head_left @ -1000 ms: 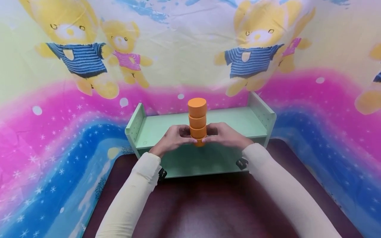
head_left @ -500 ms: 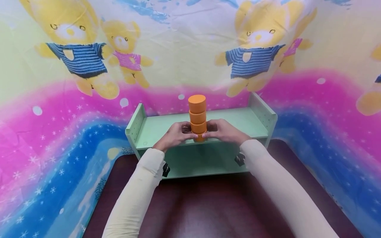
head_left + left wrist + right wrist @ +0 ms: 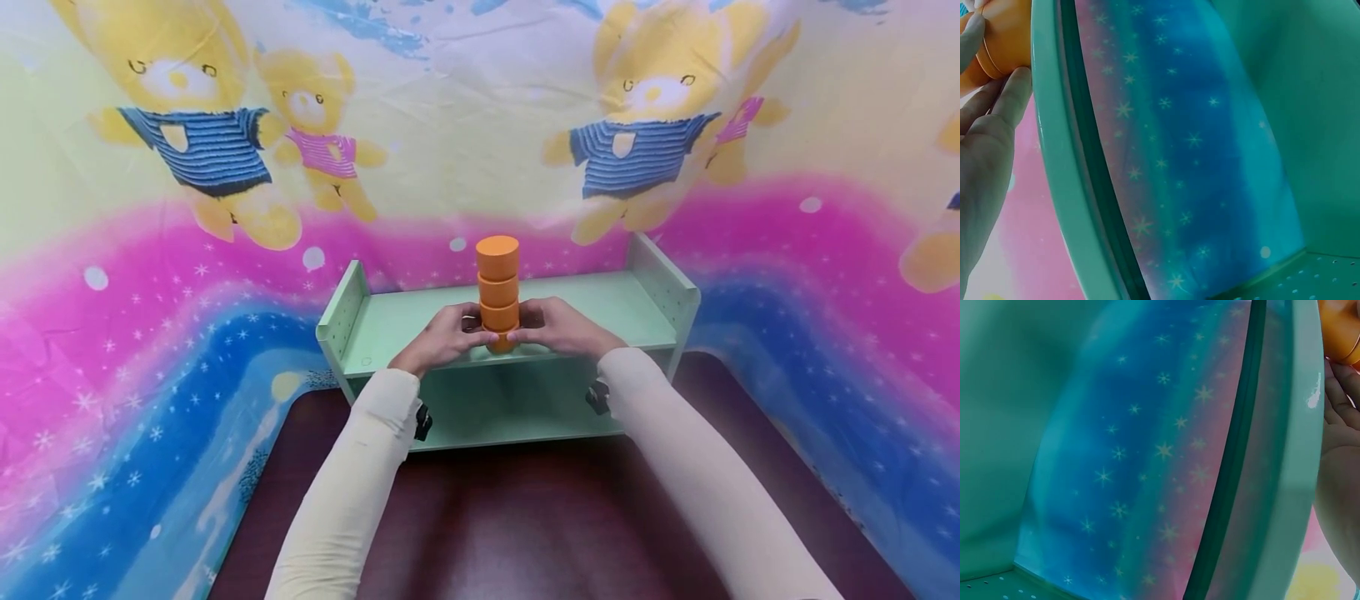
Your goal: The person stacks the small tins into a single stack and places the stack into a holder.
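An upright stack of orange round pieces (image 3: 498,292) with a flat top is held between my two hands, over the front edge of the upper shelf board. My left hand (image 3: 444,335) grips its lower part from the left, thumb in front and fingers behind. From the right, my right hand (image 3: 564,327) holds the same low part, the two thumbs close together on the bottom piece. In the left wrist view, fingertips touch the orange side (image 3: 1013,34) beside the board's edge. Only a corner of the stack (image 3: 1342,328) shows in the right wrist view.
A pale green two-level shelf (image 3: 600,300) with raised side panels stands on a dark red-brown table (image 3: 517,517). Behind and around it hangs a cloth (image 3: 465,150) printed with teddy bears. Dark devices sit at both wrists.
Both hands have moved a little up and farther from me with the stack. Its bottom, earlier lower in front of the shelf opening, is now level with the upper board's front edge.
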The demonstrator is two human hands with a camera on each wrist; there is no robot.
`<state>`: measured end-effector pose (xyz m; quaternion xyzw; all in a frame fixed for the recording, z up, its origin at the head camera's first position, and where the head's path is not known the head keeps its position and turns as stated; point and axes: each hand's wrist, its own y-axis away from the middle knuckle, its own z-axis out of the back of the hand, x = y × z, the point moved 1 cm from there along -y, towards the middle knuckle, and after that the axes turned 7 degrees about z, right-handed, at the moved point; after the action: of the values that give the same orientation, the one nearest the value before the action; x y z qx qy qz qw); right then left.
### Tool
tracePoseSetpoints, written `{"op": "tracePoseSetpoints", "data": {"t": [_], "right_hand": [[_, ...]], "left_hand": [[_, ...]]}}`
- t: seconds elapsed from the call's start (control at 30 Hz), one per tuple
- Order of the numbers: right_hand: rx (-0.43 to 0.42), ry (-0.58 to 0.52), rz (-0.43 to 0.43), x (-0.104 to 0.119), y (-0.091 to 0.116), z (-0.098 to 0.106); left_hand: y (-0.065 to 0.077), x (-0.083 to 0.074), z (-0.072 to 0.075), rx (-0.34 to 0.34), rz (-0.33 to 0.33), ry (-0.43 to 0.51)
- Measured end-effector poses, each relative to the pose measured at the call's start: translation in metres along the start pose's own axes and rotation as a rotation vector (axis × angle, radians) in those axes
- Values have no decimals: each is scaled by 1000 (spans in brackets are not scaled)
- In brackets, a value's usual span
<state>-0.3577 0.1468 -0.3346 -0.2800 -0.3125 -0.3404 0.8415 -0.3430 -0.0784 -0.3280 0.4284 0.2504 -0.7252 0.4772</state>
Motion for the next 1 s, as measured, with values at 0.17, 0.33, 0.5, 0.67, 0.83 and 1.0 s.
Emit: {"op": "tracePoseSetpoints", "data": {"t": [0.17,0.33,0.5,0.67,0.83,1.0], "right_hand": [[-5,9,0,-1,-1,0],[-17,26,-6,-2,-2,0],[-24,41,-22,-2,-3,1],[-21,47,-26,-2,-4,1],[-7,50,-32,-1,-4,2],[-4,90,-20,0,-1,2]], "left_hand": [[-3,0,0,3,4,-6],[-5,-1,-1,2,9,0],[-6,-2,-2,2,22,-1],[-5,-3,-1,-4,31,-15],[-3,-4,-1,-12,24,-39],[2,-4,2,-43,8,-140]]}}
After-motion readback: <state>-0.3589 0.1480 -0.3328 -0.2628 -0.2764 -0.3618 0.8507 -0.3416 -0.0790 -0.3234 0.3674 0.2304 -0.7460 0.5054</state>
